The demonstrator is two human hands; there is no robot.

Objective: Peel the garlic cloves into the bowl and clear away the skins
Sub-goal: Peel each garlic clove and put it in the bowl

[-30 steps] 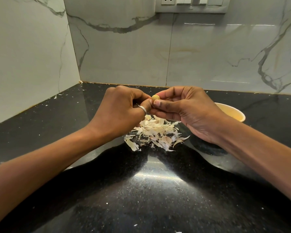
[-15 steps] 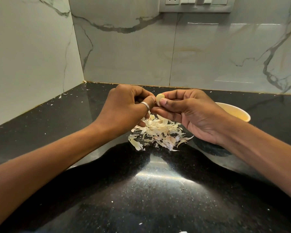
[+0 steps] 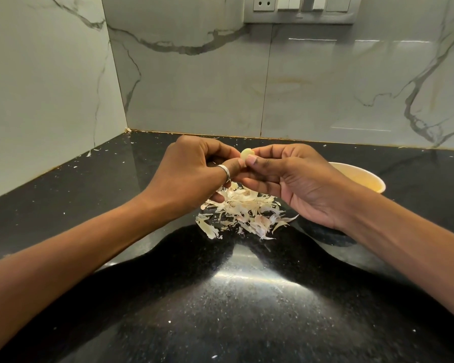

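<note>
A small pale garlic clove (image 3: 247, 153) is held up above the counter between both hands. My left hand (image 3: 194, 174), with a ring on the thumb, pinches it from the left. My right hand (image 3: 294, 179) pinches it from the right with thumb and forefinger. Directly beneath the hands lies a heap of papery garlic skins (image 3: 244, 213) on the black counter. A pale yellow bowl (image 3: 364, 179) stands behind my right wrist, which hides most of it; its contents do not show.
The black speckled counter (image 3: 220, 310) runs into a corner of marble-look wall tiles. Small skin flecks (image 3: 89, 153) lie scattered along the left wall and back edge. A switch and socket panel (image 3: 299, 9) sits high on the back wall.
The clove has turned between the fingertips and shows more of its pale body. Both hands stay in the same place above the skins.
</note>
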